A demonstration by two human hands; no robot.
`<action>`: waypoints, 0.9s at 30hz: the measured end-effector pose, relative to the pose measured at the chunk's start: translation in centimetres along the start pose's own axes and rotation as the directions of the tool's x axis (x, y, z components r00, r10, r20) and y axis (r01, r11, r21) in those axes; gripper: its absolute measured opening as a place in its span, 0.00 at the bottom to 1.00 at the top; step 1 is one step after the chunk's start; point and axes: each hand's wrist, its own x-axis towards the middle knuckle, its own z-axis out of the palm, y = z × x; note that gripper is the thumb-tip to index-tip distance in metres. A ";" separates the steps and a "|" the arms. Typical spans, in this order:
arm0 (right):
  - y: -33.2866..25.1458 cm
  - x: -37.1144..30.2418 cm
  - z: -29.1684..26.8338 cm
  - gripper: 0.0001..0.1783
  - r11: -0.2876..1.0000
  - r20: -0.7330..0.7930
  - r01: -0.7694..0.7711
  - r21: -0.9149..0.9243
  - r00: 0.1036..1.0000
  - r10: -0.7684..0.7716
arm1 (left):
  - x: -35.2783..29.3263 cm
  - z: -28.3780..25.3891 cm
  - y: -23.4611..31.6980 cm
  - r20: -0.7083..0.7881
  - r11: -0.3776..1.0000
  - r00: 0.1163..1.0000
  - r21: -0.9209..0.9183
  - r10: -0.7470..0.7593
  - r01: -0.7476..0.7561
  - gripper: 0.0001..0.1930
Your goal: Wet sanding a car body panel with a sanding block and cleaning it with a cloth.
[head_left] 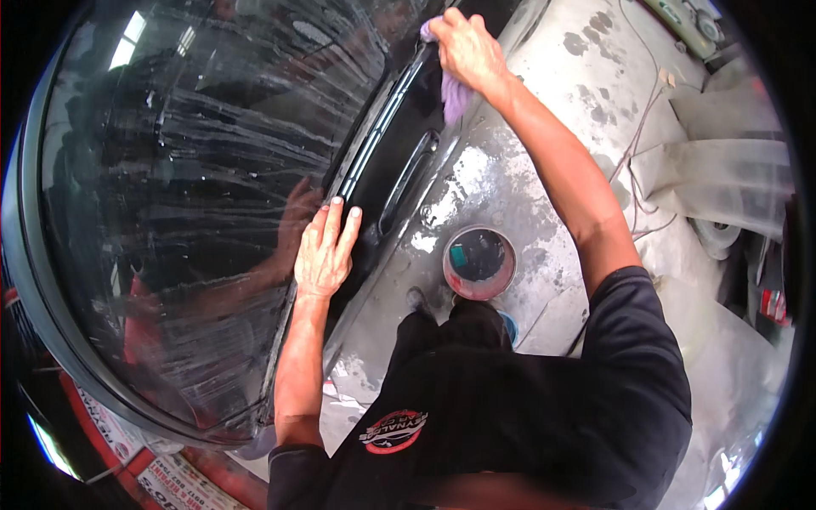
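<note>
My right hand (467, 49) grips a purple cloth (456, 95) at the top of the view. Part of the cloth hangs below my fingers, against the black car body beside the window. My left hand (324, 259) lies with its fingers stretched out on the lower edge of the car window (229, 153), close to the shiny trim strip (382, 119). The dark glass carries pale streaks and reflects an arm. Between my two hands, on the black panel, is a door handle (408, 183).
A round bucket (479, 287) with dark liquid and a green piece inside stands by my feet, with a blue container (509, 326) partly behind my legs. The grey floor (544, 161) has wet patches. Cables (633, 161) and translucent sheeting (718, 183) are at the right.
</note>
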 end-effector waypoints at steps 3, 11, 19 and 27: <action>-2.6 -1.1 -0.3 0.14 0.999 0.009 0.000 0.032 1.000 -0.001 | -0.6 -0.5 0.2 0.023 1.000 1.000 -0.006 -0.018 0.018 0.31; -3.5 -2.4 0.3 0.13 0.995 0.049 -0.026 0.097 0.999 0.021 | -0.7 0.6 -0.6 0.009 1.000 1.000 0.011 0.010 -0.010 0.35; -7.1 -4.7 -1.0 0.17 0.989 0.188 0.144 0.031 0.971 -0.147 | -0.4 0.1 -0.2 0.040 0.999 0.999 -0.011 -0.030 0.030 0.34; -2.8 0.4 -3.5 0.12 0.988 0.234 0.068 0.138 0.967 -0.099 | -1.5 0.0 -0.3 0.044 0.999 0.998 0.005 -0.040 0.040 0.34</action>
